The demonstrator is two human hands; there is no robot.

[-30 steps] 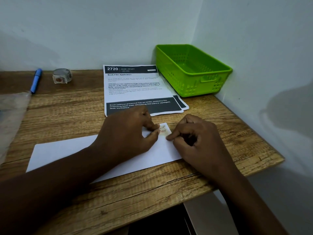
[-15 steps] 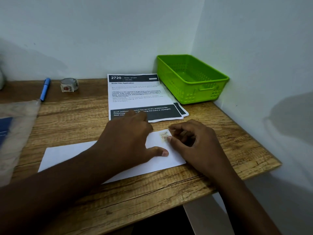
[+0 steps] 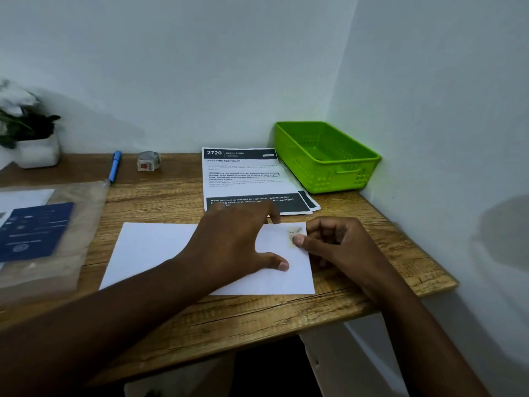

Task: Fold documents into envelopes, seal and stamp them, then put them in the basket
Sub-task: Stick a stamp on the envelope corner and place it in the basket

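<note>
**Pressing a stamp onto the envelope's corner**

Lying flat on the wooden table (image 3: 177, 319), the white envelope (image 3: 160, 250) is held down by the left hand (image 3: 234, 245), its fingers spread and its thumb resting on the paper. The right hand (image 3: 340, 247) sits at the envelope's right edge with curled fingers, its thumb tip pressing the small stamp (image 3: 292, 235) at the upper right corner; whether this grip pinches anything cannot be told. Printed documents (image 3: 243, 179) lie just behind the envelope. The green basket (image 3: 352, 179) stands in the far right corner, beside the documents. A blue pen (image 3: 115, 167), a tape roll (image 3: 148, 161), a potted plant (image 3: 31, 133) and a plastic bag (image 3: 86, 222) occupy the left side.
</note>
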